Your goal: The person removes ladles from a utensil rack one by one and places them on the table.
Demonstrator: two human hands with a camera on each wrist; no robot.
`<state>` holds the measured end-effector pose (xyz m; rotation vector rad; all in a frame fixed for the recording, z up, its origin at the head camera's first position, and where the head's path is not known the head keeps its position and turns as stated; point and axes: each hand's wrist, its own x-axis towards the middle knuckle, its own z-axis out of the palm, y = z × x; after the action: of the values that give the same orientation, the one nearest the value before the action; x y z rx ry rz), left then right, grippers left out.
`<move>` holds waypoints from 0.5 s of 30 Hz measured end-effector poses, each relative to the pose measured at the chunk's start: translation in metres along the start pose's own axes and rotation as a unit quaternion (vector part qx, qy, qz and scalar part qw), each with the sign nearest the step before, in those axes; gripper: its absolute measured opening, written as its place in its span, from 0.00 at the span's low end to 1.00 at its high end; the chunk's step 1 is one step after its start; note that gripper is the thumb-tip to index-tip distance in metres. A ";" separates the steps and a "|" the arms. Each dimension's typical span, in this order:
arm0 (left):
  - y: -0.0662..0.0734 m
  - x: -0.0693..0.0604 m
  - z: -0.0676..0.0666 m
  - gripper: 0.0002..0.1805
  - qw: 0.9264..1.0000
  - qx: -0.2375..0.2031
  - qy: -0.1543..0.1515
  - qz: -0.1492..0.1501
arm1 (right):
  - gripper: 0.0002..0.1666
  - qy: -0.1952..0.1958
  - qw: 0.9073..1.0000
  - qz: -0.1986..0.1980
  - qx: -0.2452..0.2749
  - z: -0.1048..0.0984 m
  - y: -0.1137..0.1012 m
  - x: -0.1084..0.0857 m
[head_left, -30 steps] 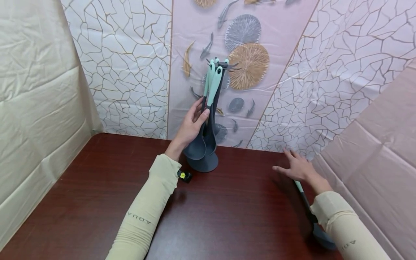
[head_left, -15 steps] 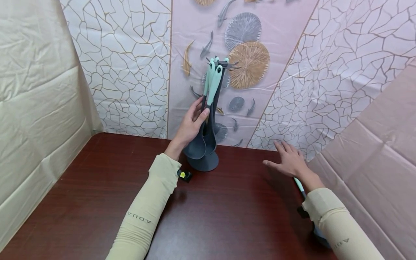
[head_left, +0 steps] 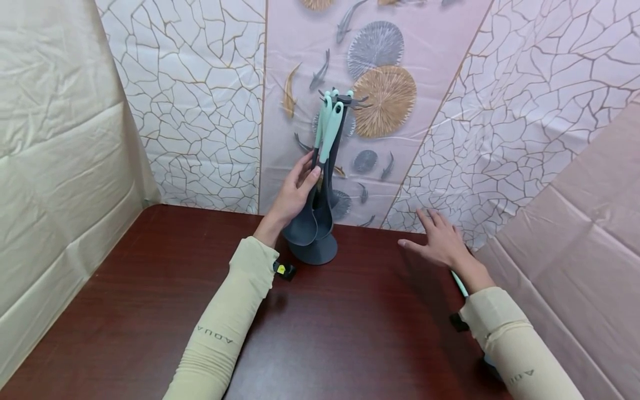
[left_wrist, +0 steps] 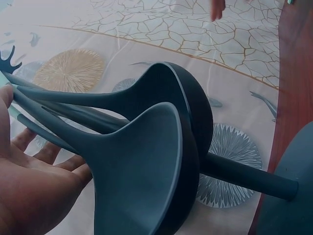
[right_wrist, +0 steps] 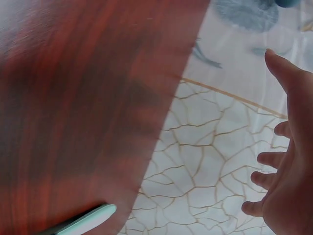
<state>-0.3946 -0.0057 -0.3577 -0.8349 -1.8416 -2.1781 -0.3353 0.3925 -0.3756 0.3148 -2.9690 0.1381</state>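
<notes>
In the head view, my left hand [head_left: 290, 200] pinches the dark shank of a ladle [head_left: 331, 130] just under its mint-green handle. That ladle hangs with other mint-handled utensils on a dark grey utensil stand [head_left: 320, 253] near the back edge. Two deep ladle bowls show in the left wrist view, a nearer bowl [left_wrist: 139, 169] partly over another bowl [left_wrist: 168, 85]; the left hand [left_wrist: 34, 186] is at their shanks. My right hand [head_left: 440, 239] hovers with fingers spread, holding nothing. Below it lies a mint-handled utensil [head_left: 459, 283], mostly hidden by the forearm.
A dark red-brown table [head_left: 350, 333] spreads beneath both arms. Patterned sheeting [head_left: 200, 111] rises behind it, with a pale pink cloth wall [head_left: 575, 266] close to the right forearm and a cream cloth wall [head_left: 60, 166] on the left.
My right hand has moved left and slightly farther back, away from the utensil lying on the table. The left hand keeps its grip on the ladle without visible movement.
</notes>
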 end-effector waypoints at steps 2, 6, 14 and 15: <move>0.000 0.000 0.000 0.31 1.000 -0.004 -0.001 0.000 | 0.65 0.009 1.000 -0.003 0.009 -0.003 -0.002 0.002; 0.000 0.000 0.000 0.30 1.000 -0.013 0.001 0.005 | 0.64 0.032 0.999 -0.015 0.023 -0.008 -0.006 0.006; -0.004 0.002 -0.001 0.30 1.000 0.002 0.004 -0.006 | 0.58 0.102 0.993 -0.053 0.040 -0.014 -0.025 0.011; -0.005 0.001 -0.002 0.30 1.000 0.004 0.004 -0.009 | 0.58 0.108 0.992 -0.057 0.041 -0.014 -0.028 0.012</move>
<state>-0.3983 -0.0059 -0.3612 -0.8089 -1.8600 -2.1797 -0.3395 0.3647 -0.3582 0.4484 -2.7291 0.2621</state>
